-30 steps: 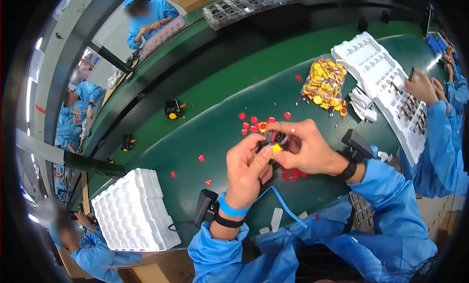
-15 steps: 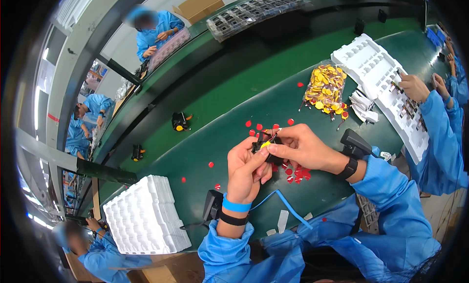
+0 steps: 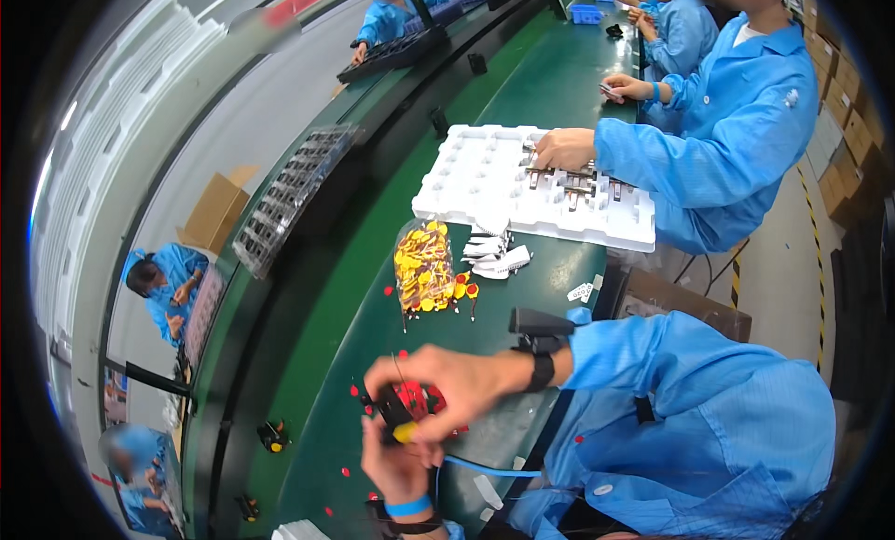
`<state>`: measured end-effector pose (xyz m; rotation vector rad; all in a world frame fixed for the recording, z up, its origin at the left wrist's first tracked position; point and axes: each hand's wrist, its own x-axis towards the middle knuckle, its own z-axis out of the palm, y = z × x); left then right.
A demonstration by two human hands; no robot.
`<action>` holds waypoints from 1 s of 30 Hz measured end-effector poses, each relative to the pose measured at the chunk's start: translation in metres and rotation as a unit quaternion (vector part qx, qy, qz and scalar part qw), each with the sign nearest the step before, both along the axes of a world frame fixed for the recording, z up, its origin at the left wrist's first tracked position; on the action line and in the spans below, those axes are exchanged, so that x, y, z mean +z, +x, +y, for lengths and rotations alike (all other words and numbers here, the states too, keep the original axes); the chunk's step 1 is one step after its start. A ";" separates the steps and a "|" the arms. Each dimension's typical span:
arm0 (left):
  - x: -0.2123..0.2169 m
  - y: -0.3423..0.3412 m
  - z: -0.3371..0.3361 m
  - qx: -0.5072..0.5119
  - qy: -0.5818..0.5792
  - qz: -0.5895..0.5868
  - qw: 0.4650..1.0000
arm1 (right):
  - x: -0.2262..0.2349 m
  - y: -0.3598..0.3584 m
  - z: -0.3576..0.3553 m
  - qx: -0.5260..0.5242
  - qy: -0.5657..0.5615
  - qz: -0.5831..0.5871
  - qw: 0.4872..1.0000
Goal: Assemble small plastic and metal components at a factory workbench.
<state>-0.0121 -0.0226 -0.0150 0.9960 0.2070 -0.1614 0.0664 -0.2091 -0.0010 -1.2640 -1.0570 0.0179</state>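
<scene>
At the left, two small black assemblies with yellow discs (image 3: pixel 272 436) sit on the green strip (image 3: pixel 289 372). Below them only a corner of the stack of white moulded trays (image 3: pixel 298 531) shows; most of it was visible half a second ago, before the view swung right. Three loose round red discs (image 3: pixel 345 471) lie left of the hands, and more, too crowded to count, lie around and under them. One black plastic device (image 3: pixel 390 408) is held up over the dark green tabletop (image 3: pixel 508 302), its yellow piece (image 3: pixel 405 432) toward the wearer; fingers and blur hide its long axis. The left hand (image 3: pixel 399 467) has its grip curled against it from below; the right hand (image 3: pixel 447 382) has thumb and fingers closed around it, as before. Beyond lie one clear bag of yellow discs (image 3: pixel 424 270) and one bundle of white strips (image 3: pixel 494 251). One white moulded tray (image 3: pixel 457 181), now mid-view, has a co-worker's hand (image 3: pixel 564 150) over it.
</scene>
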 end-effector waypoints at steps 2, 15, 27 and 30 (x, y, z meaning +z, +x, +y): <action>-0.006 -0.003 -0.017 0.004 0.020 -0.043 0.999 | -0.004 -0.016 -0.004 -0.027 -0.048 -0.125 0.991; 0.016 -0.001 -0.027 -0.010 0.104 -0.063 0.993 | -0.037 0.089 -0.272 -0.577 -0.539 -0.100 0.605; 0.013 0.001 -0.017 0.056 0.106 -0.071 0.990 | 0.002 0.085 -0.273 -0.519 -0.400 0.074 0.752; 0.010 -0.001 -0.017 0.056 0.132 -0.070 0.987 | 0.031 0.048 -0.212 -0.383 -0.303 0.175 0.855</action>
